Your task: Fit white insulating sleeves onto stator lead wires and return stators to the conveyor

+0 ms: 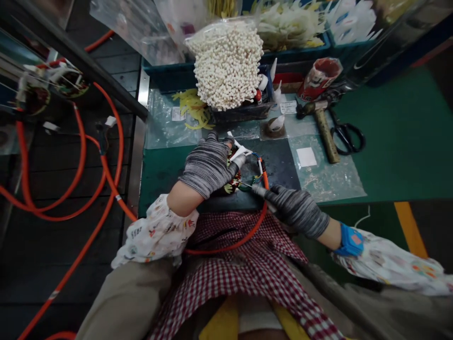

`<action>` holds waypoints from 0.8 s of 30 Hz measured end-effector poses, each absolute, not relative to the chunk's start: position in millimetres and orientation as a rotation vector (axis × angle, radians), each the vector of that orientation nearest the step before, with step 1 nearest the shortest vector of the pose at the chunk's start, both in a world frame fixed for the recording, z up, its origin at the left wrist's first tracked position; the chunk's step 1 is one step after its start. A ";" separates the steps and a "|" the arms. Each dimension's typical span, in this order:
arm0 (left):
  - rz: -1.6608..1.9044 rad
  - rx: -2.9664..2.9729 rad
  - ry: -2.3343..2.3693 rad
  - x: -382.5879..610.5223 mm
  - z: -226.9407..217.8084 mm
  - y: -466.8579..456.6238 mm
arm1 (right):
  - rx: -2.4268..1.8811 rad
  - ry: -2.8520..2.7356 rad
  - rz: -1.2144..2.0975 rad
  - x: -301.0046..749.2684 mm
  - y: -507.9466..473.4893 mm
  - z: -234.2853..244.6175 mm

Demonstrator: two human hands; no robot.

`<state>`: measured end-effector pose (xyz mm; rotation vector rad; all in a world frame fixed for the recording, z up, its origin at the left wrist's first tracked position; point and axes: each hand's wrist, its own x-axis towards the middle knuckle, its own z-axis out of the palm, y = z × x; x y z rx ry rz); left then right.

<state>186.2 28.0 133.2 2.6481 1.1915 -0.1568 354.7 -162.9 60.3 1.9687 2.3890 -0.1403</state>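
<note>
Left hand [208,165] clasps the round wire-wound coil [247,175]; right hand [297,210], near-right of it, grips a thin metal pick [255,189] aimed left at it.

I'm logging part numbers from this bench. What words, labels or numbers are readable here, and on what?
Nothing is legible.
Left label on the plastic bag: too blurred.
Right label: too blurred.
Red roll: print too blurred.
White square: looks blank.
</note>
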 end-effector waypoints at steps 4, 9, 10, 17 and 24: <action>-0.127 2.656 1.168 185.5 128.4 33.3 | 1.895 2.380 -0.087 368.3 -154.5 53.1; -0.142 2.633 1.227 186.3 126.3 40.8 | 1.975 2.368 -0.005 362.3 -160.6 42.1; -0.153 2.634 1.239 186.7 126.3 41.2 | 2.011 2.367 -0.012 360.5 -163.0 40.0; -0.066 2.642 1.196 193.0 122.1 39.6 | 2.164 2.699 -0.760 378.8 -156.2 43.4; -0.070 2.575 1.164 194.7 123.0 40.4 | 2.140 2.734 -0.159 398.4 -146.2 71.3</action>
